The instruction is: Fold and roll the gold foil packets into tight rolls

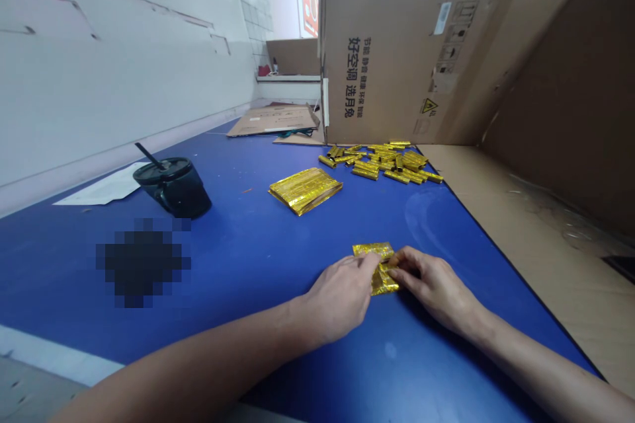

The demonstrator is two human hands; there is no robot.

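A shiny gold foil sheet [385, 282] lies on the blue table near its front right, under both hands. My left hand [342, 294] is closed on its left side, and the fingertips partly hide the foil. My right hand [431, 281] pinches its right edge between thumb and fingers. A crease or gap runs across the foil between the hands. Farther back is a flat stack of gold foil sheets [306, 189]. Behind that, small gold rolls [387, 162] are heaped at the table's far right corner.
A dark lidded mug [181, 188] with a straw stands at left, beside a white paper [106, 185]. A pixelated dark patch covers something in front of it. A large cardboard box [397, 59] rises behind the rolls; flattened cardboard [272, 119] lies at the back along the wall.
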